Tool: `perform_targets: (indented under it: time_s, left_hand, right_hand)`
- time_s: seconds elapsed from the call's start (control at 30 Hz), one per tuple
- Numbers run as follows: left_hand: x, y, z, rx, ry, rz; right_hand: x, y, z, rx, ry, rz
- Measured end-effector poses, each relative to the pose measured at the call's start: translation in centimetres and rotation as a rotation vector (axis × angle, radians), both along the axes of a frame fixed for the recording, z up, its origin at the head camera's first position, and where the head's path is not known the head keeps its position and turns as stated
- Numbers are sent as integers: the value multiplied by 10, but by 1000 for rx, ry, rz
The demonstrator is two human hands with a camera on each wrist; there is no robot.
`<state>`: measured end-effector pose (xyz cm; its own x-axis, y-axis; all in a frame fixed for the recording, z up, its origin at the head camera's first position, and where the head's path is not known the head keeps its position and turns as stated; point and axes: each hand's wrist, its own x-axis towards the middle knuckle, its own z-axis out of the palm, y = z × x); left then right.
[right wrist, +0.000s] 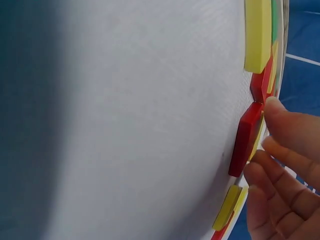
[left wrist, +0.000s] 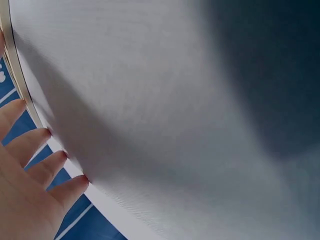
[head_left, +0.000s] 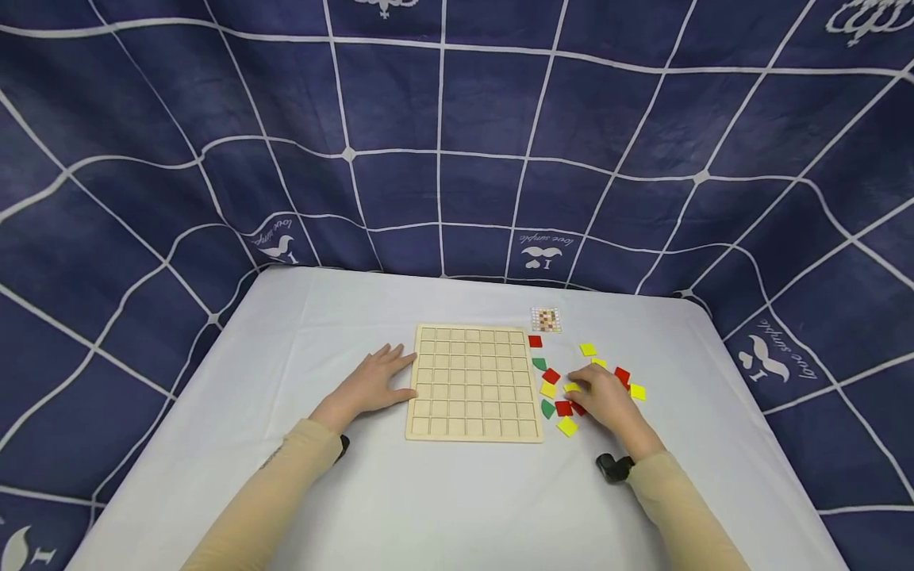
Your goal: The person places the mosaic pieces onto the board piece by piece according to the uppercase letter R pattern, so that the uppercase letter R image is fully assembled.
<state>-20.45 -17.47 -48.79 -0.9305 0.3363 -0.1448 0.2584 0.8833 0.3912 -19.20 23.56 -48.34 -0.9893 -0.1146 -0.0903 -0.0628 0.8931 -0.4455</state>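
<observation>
A light wooden board [head_left: 474,384] with a grid of square recesses lies flat on the table. My left hand [head_left: 373,382] rests beside its left edge, fingers spread, thumb and a fingertip at the rim. In the left wrist view, the spread fingers of this left hand [left wrist: 35,170] show with nothing held. Right of the board, my right hand [head_left: 605,396] is low over scattered tiles, thumb and forefinger on either side of a yellow tile [head_left: 572,387]. Whether they pinch it is unclear. A red tile [right wrist: 246,140] lies close to the fingertips in the right wrist view.
Green quarter-round pieces [head_left: 547,409] and several red and yellow tiles lie around the right hand. A small card [head_left: 546,319] with a coloured grid pattern lies behind them. White cloth [head_left: 443,507] covers the table, and a dark blue curtain [head_left: 471,198] hangs behind it.
</observation>
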Motion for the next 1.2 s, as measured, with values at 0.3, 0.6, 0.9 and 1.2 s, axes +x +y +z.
perform_targets:
  time_s: [0.3, 0.6, 0.9, 1.2]
  left_hand:
    - [0, 5, 1, 49, -46, 10]
    - [3, 8, 2, 60, -103, 16]
    - [4, 5, 0, 61, -126, 18]
    - [6, 5, 0, 68, -118, 1]
  right_hand:
    - [-9, -2, 3, -60, -139, -97]
    - [-12, -3, 5, -136, -204, -178]
    - [-36, -46, 15, -302, -123, -225]
    - [-61, -110, 6, -484, -33, -94]
